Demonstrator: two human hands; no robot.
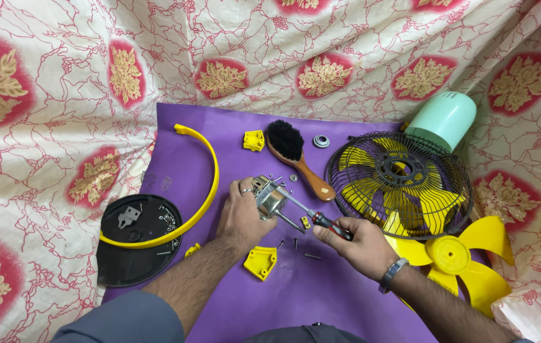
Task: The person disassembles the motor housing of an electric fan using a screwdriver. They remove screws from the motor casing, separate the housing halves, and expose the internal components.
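Observation:
My left hand (240, 215) presses down on a small metal fan motor (270, 197) lying on the purple mat (321, 286). My right hand (358, 240) grips a screwdriver (313, 217) with a red and black handle, its shaft angled up-left into the motor. A few loose screws (296, 243) lie on the mat just below the motor. A yellow plastic bracket (261, 262) rests between my forearms.
A black wire fan guard (398, 184) over yellow blades sits right, a loose yellow fan blade (467, 257) below it, a mint green housing (443, 119) behind. A wooden brush (292, 155), yellow curved band (202, 190) and black round base (135, 244) lie around. Patterned cloth surrounds the mat.

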